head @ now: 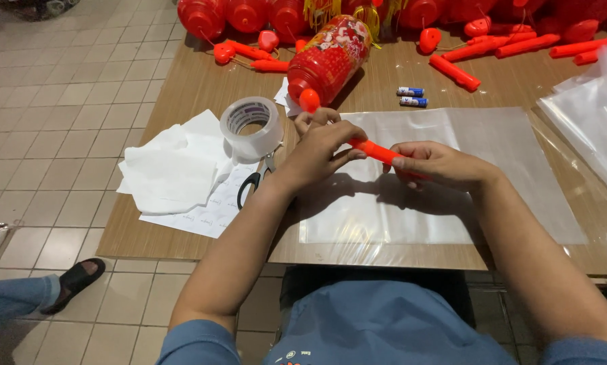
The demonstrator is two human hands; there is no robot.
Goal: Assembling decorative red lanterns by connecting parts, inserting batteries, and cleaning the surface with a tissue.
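Both my hands hold one orange-red plastic stick (376, 151) over a clear plastic sheet (465, 203) on the low wooden table (182, 94). My left hand (323, 145) pinches its left end; my right hand (438, 164) closes around its right end. Just beyond my left hand lies a red patterned lantern (330, 57) on its side, its orange tip (309, 100) pointing toward me.
A roll of clear tape (251, 125) stands on white papers (175, 172), with black-handled scissors (253, 182) beside it. Two small batteries (411, 96), more red sticks (455, 72) and lanterns (202, 17) fill the far side. Clear bags (590, 111) lie right. A person's sandalled foot (77, 280) rests on the tiled floor, left.
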